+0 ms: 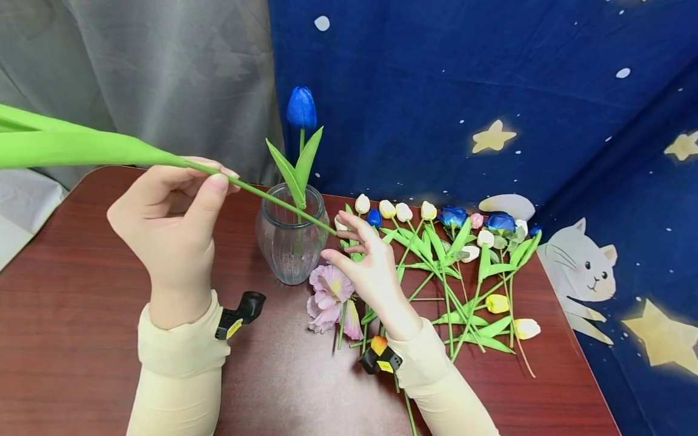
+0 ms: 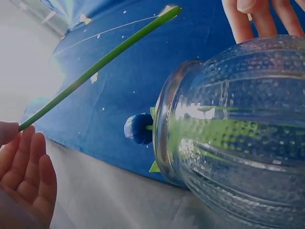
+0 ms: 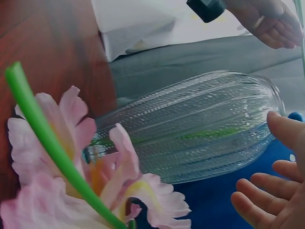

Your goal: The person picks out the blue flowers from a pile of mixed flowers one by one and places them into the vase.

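My left hand (image 1: 174,212) pinches a long green flower stem (image 1: 267,195) between thumb and fingers. Its broad leaf (image 1: 71,148) runs off the left edge of the head view, and its bloom is out of sight. The bare stem end slants down to the right, over the mouth of the ribbed glass vase (image 1: 280,254). In the vase stands a blue tulip (image 1: 302,109) with two leaves. My right hand (image 1: 373,272) is beside the vase with its fingers spread and nothing held; the left wrist view shows a gap between the stem end (image 2: 169,13) and its fingers.
Many artificial flowers (image 1: 452,266), with white, yellow and blue blooms, lie crossed on the table's right side. A pink ruffled flower (image 1: 331,290) lies close to the vase, under my right hand. Behind the brown table (image 1: 65,290) hang a grey curtain (image 1: 180,72) and a blue starry one (image 1: 414,91).
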`<state>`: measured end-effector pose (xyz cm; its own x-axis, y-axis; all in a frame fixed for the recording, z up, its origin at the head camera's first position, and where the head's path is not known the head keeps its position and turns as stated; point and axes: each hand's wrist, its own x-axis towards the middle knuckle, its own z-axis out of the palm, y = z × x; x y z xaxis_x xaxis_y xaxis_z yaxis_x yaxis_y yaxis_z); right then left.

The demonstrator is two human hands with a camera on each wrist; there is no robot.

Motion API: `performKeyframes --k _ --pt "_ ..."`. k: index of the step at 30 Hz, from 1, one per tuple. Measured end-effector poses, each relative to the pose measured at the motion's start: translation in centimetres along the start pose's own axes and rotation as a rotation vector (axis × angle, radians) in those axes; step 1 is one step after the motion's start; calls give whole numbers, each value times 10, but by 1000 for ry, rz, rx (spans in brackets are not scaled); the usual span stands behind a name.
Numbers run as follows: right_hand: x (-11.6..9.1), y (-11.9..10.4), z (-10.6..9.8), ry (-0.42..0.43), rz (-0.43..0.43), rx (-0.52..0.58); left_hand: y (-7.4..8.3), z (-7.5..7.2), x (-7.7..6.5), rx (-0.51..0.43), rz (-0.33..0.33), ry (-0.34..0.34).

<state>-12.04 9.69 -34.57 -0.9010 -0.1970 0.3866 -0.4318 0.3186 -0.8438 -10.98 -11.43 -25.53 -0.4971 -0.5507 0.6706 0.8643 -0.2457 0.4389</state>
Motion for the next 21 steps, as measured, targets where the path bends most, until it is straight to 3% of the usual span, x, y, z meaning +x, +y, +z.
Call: performKeyframes --k 5,13,21 --pt "0 5 6 -33 -28 1 2 2 3 9 24 49" --pt "0 9 11 -97 2 8 1 2 9 56 46 130" --pt "0 12 16 -88 -7 -30 -2 -6 13 111 37 158"
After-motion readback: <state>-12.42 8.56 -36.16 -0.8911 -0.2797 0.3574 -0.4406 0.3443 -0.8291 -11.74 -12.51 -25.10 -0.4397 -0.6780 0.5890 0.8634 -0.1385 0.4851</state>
